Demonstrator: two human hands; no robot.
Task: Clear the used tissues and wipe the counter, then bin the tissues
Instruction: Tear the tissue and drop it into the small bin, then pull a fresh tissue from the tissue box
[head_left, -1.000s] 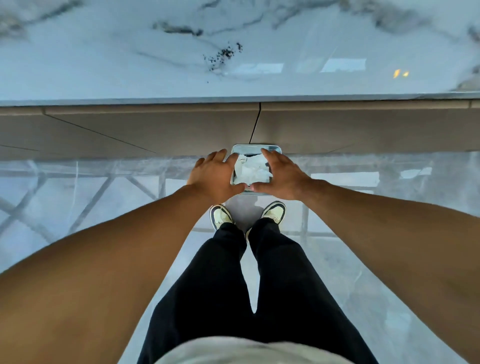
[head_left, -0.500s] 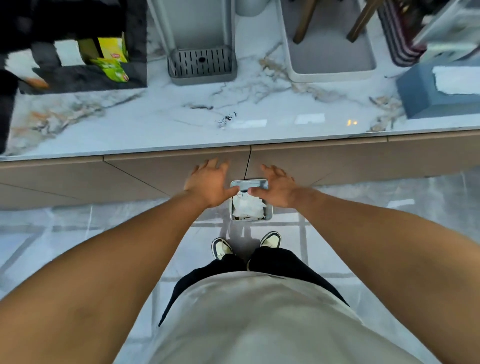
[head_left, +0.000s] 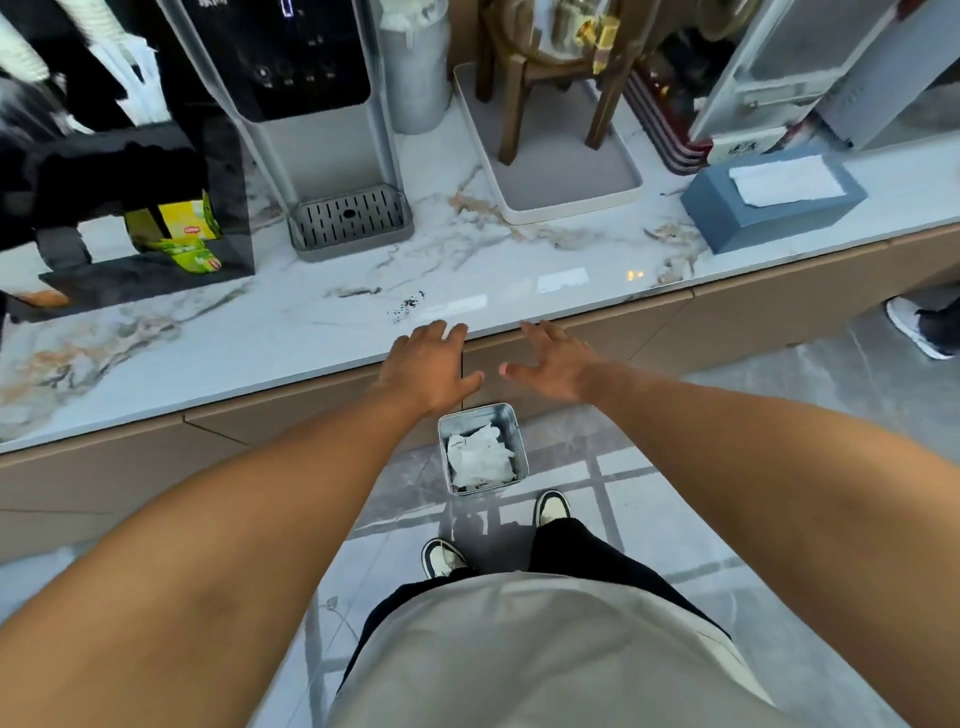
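- Hovering with fingers spread and nothing held, the left hand (head_left: 428, 371) sits over the front lip of the white marble-veined counter (head_left: 218, 338); the right hand (head_left: 550, 366), equally open and empty, hangs just beside it, in front of the beige cabinet fronts (head_left: 753, 317).
- The crumpled white used tissues (head_left: 480, 460) lie inside the small square metal bin (head_left: 483, 415) on the floor, directly below both palms.
- Risk: dark crumbs (head_left: 408, 306) sit just beyond the left fingertips, so the wiping looks unfinished; a bare-hand sweep could push them off the edge onto the floor rather than into the bin.
- A step forward could tip the bin, which is near the feet.
- Open counter runs left of the left hand; the blue tissue box (head_left: 769, 202) stands well right of the right hand.
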